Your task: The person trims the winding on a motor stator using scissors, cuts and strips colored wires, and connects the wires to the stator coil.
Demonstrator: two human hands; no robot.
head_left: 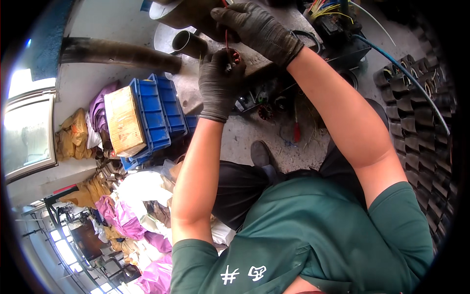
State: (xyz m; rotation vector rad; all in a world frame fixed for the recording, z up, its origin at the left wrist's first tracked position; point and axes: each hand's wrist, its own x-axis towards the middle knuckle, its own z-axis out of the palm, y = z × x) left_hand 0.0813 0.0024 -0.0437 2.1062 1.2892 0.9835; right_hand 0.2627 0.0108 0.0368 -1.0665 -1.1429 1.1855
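My left hand (219, 84), in a dark grey knitted glove, is closed round a small motor part with copper-red windings (236, 58) at the bench edge. Its fingers and palm cover most of that part. A thin red wire (226, 38) runs up from it toward my right hand (262, 30). That hand, gloved the same way, has thumb and fingers drawn together on the wire above the bench. Beside my left hand a hollow grey metal cylinder (190, 45) lies on the worn bench (190, 90).
Blue plastic crates (152, 115) with a cardboard box (124, 121) stand at the left. A thick pipe (120, 53) reaches toward the bench. Coloured wires (333, 11) and a blue hose (387, 58) are at the right, near many stacked dark cylinders (416, 122). A red-handled tool (296, 132) is below the bench.
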